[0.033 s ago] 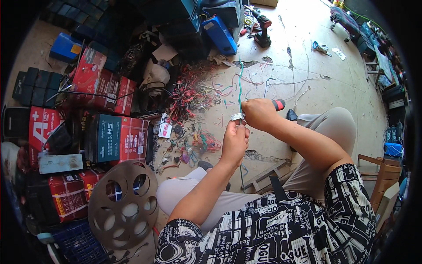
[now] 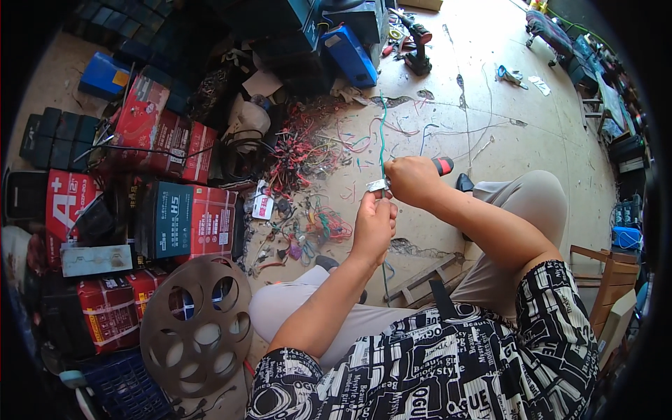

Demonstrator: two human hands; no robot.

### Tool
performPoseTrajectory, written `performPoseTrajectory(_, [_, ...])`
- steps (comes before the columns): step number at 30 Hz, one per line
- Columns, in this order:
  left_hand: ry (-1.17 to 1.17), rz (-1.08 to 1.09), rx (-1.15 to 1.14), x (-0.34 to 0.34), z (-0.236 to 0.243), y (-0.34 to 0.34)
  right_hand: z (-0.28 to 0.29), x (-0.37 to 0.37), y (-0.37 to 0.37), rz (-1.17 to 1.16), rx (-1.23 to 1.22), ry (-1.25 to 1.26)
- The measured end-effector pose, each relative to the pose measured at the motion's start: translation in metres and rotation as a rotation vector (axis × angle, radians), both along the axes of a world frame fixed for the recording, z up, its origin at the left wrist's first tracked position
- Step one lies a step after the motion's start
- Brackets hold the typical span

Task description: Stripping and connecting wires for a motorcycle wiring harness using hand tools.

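Left hand [image 2: 373, 227] has its grip pinched on the white tag [image 2: 376, 185] beside the green wire [image 2: 382, 136], right hand's [image 2: 414, 180] clamped round a red-and-black handle [image 2: 444, 166] — wire scraps [image 2: 297, 155] crowd the left, pale floor [image 2: 528, 150] opens out right.

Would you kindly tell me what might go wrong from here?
The left hand works very close to the right hand, which grips a red-and-black handle, so a slip might hurt its fingers. The small white piece between the hands could drop and be hard to find near the tangled wires on the floor.
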State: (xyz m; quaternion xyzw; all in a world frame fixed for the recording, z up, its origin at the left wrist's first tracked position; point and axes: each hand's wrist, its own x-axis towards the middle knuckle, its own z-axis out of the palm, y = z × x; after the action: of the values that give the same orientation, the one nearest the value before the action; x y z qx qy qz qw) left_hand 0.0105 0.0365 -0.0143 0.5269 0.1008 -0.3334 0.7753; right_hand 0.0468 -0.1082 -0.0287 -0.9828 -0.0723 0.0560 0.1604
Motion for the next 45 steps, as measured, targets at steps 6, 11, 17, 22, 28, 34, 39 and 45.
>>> performPoseTrajectory(6, [0.072,0.001,-0.017,0.001,-0.001,0.003,-0.017,0.013,-0.023,-0.048,-0.050,-0.106])
performPoseTrajectory(11, [0.027,-0.005,0.026,0.000,-0.004,0.004,-0.013,0.012,-0.017,-0.059,-0.002,-0.070])
performPoseTrajectory(17, [-0.058,-0.048,0.057,-0.005,-0.008,0.002,0.003,0.006,-0.005,-0.066,0.037,0.003])
performPoseTrajectory(22, [-0.046,-0.058,0.027,-0.007,-0.006,0.000,-0.007,0.007,-0.012,-0.077,0.018,-0.014])
performPoseTrajectory(28, [-0.031,-0.117,0.045,-0.022,0.005,0.001,-0.028,0.037,-0.072,-0.444,-0.025,0.051])
performPoseTrajectory(34, [-0.067,-0.050,0.005,-0.017,0.007,0.010,-0.005,0.044,-0.069,-0.400,0.383,-0.109])
performPoseTrajectory(39, [-0.074,-0.117,-0.049,-0.020,0.009,0.010,0.035,0.035,-0.038,-0.559,1.262,0.294])
performPoseTrajectory(45, [-0.084,-0.085,-0.079,-0.012,0.012,0.003,0.046,0.027,-0.020,-0.409,1.166,0.402])
